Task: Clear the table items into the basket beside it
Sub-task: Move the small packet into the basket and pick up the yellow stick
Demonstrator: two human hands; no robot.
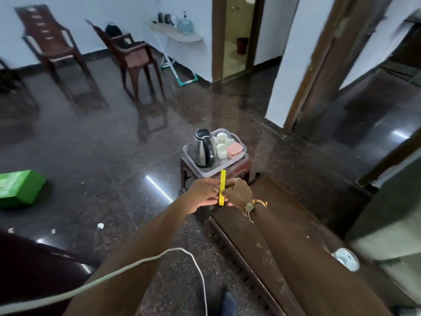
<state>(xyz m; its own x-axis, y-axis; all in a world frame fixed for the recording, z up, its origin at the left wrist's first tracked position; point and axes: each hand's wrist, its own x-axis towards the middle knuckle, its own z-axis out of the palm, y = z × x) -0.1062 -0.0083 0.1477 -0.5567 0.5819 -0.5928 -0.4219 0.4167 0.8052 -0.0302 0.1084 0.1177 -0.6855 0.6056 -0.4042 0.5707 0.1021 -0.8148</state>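
A thin yellow strip [222, 187] stands upright between both hands, just in front of the basket. My left hand [204, 193] holds it from the left and my right hand [238, 193] pinches it from the right. The pale lilac basket [243, 148] sits on a low dark red stool [245, 166] beyond the hands. Inside it stand a steel kettle [203, 148] with a black handle, several white cups [222, 142] and a pink lidded box [234, 149]. The brown table [273, 224] stretches along the right, under my right forearm.
A round white thing [346, 258] lies on the table's near right part. A white cable [136, 263] crosses my left forearm. Two brown plastic chairs [134, 55] and an ironing board [180, 35] stand at the far wall. A green box [18, 188] lies on the floor at left.
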